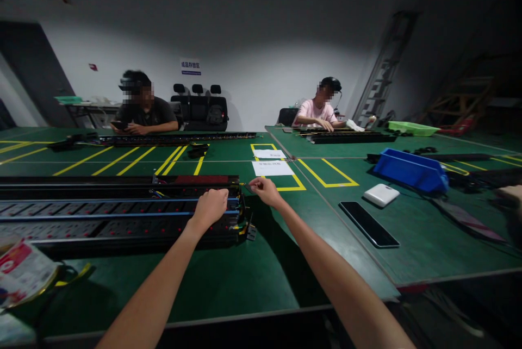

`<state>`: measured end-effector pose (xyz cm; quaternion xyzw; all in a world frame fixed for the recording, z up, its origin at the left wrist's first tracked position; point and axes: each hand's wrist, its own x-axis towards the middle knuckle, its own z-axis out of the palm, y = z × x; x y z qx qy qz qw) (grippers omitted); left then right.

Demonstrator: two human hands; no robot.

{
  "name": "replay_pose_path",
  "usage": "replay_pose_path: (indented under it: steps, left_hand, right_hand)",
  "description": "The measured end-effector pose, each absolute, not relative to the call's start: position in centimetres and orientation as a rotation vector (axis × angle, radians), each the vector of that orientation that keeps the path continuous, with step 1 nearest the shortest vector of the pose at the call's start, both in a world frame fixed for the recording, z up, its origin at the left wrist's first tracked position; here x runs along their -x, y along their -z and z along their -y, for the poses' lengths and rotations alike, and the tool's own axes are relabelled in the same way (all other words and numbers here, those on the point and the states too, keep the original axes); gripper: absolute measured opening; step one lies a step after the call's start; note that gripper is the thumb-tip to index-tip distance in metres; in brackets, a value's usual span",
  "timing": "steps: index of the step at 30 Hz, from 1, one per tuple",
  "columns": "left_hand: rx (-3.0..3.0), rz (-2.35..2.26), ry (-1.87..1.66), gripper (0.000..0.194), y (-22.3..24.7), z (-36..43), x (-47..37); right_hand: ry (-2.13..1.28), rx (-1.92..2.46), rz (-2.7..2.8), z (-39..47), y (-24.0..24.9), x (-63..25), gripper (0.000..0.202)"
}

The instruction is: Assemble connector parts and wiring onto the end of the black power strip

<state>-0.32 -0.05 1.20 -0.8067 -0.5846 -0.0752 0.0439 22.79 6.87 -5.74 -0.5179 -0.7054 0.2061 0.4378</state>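
Several long black power strips (134, 228) lie side by side on the green table, with red dots along them and blue edging. My left hand (210, 210) is closed over the right end of one strip; what its curled fingers hold is hidden. Just to the right, my right hand (265, 190) pinches the tip of a thin wire (246, 184) at the strips' open end. Green and yellow wires (235, 226) stick out of the near strip end, beside a small black end piece (250, 231).
Right of me lie a black phone (369, 224), a white box (381, 195) and a blue bin (410, 170). White paper sheets (269, 168) lie ahead. A printed tub (26, 273) stands at the near left. Two people sit across the table; another person's hand shows at far right.
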Motion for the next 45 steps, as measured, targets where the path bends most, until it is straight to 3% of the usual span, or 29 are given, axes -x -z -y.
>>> replay_pose_path:
  steps: [9, 45]
  left_hand:
    - [2.458, 1.772, 0.208, 0.032, -1.1, 0.1, 0.4]
    - [2.454, 1.804, 0.210, 0.032, -0.8, 0.0, 0.4]
  right_hand:
    - [-0.662, 1.145, 1.586, -8.5, 7.0, -20.5, 0.028]
    - [-0.118, 1.565, 1.732, -6.7, 6.1, -19.5, 0.017]
